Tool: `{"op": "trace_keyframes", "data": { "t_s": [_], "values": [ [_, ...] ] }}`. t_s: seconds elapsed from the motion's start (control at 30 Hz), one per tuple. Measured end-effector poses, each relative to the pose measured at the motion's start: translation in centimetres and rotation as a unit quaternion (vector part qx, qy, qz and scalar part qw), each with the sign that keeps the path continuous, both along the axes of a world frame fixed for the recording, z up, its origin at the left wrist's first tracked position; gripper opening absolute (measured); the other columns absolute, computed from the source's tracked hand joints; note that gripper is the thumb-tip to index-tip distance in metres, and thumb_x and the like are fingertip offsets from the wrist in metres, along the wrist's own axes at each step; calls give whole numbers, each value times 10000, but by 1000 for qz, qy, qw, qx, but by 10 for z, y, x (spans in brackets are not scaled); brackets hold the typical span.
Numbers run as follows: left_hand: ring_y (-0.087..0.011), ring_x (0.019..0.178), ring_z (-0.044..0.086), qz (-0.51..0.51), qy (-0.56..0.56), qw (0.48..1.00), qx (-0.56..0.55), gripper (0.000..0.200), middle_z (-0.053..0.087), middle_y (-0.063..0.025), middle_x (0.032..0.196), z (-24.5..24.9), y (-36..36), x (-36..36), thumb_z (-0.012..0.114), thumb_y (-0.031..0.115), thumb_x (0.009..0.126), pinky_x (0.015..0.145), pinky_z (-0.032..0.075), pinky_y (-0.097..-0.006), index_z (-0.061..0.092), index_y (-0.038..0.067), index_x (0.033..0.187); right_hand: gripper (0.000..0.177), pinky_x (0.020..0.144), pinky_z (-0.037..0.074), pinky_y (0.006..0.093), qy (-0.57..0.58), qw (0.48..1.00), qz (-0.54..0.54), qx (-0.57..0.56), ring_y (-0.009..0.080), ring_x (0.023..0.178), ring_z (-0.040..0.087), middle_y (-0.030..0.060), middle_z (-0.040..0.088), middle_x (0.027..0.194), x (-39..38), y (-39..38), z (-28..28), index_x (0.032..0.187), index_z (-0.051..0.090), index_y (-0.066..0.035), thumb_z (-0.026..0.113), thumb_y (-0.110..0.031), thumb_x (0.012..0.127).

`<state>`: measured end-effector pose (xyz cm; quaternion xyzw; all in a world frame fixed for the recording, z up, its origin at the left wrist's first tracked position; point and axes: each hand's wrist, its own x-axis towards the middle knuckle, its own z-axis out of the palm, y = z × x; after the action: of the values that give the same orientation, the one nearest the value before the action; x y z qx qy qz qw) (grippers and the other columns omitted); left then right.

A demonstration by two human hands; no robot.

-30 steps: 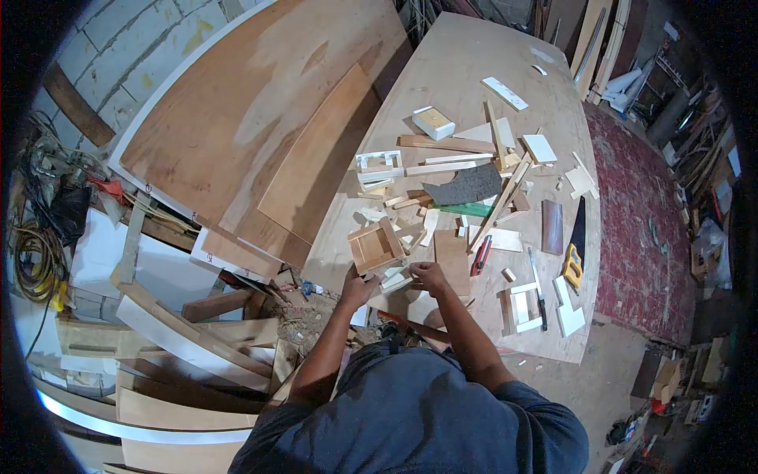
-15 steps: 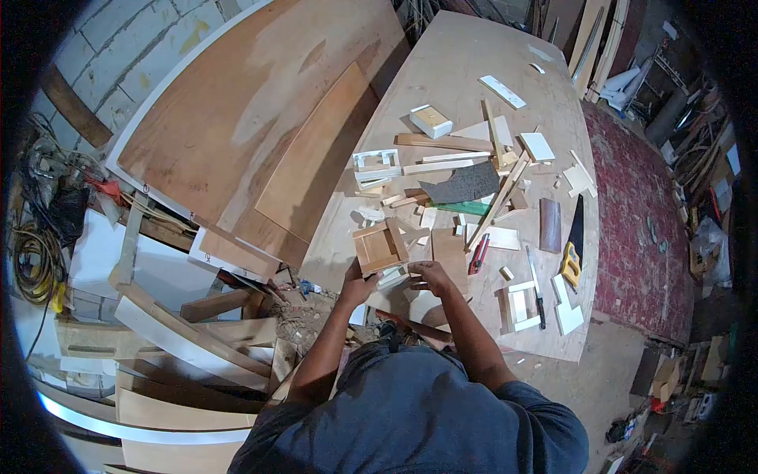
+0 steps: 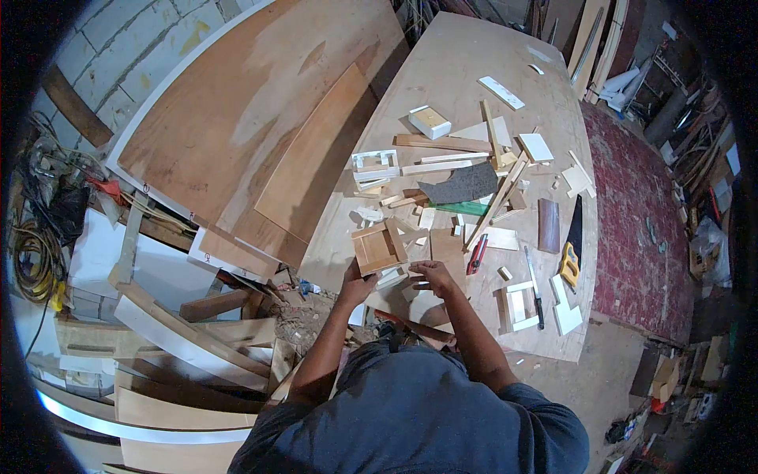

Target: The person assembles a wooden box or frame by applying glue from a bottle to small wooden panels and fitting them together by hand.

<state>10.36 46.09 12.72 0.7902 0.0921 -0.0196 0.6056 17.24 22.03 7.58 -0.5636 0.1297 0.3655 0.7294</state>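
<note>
A small, shallow wooden box [image 3: 380, 247] with an open face is tilted up over the near end of the table. My left hand [image 3: 356, 286] grips its lower left corner, thumb along the edge. Just right of the box, my right hand [image 3: 433, 279] is held with its fingers stretched toward the box and apart, and I see nothing in them. Below the box, between my hands, lies a white frame-like piece [image 3: 392, 277], partly covered. A brown board [image 3: 448, 249] lies beyond my right hand.
On the plywood table [image 3: 442, 71] lie wood strips, a dark sandpaper sheet [image 3: 460, 183], a red utility knife [image 3: 477, 254], a long blade with a black handle [image 3: 540, 310] and a yellow-handled handsaw [image 3: 570, 265]. Large panels [image 3: 229, 118] lean at left.
My right hand's fingers have drawn slightly away from the white piece under the box. The box in my left hand has barely moved.
</note>
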Motion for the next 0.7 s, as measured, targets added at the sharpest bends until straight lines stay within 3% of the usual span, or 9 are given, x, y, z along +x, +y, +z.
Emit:
{"op": "trace_keyframes", "data": {
  "t_s": [0.37,0.43,0.6,0.7],
  "values": [
    [-212,1195,556,7,-25,998,-63,721,580,-128,1285,-13,2,1,777,51,771,1014,446,-347,400,7,1385,302,719,603,400,-3,1000,-3,12,264,836,705,119,693,1059,-7,-1,8,1140,654,-13,689,-195,902],
    [-220,1210,545,-2,-46,992,-116,754,565,-127,1304,-20,3,2,778,55,768,1026,438,-350,378,22,1407,288,731,606,410,-3,1000,-2,6,265,861,701,104,689,1079,-7,-1,11,1143,653,-17,678,-187,912],
    [-223,1294,464,-2,-33,997,-76,866,480,-123,1398,-10,8,-5,775,5,721,1053,408,-380,317,60,1453,247,747,608,412,-36,999,-22,3,249,886,696,91,691,1088,-7,-5,26,1136,654,-16,641,-160,937],
    [-222,1348,404,-2,-15,999,-32,914,418,-86,1459,-5,23,-19,739,-52,715,1067,386,-399,276,104,1487,198,722,603,392,-82,991,-99,37,227,870,691,96,696,1045,-11,-17,54,1121,657,-10,592,-107,960]
  ]
}}
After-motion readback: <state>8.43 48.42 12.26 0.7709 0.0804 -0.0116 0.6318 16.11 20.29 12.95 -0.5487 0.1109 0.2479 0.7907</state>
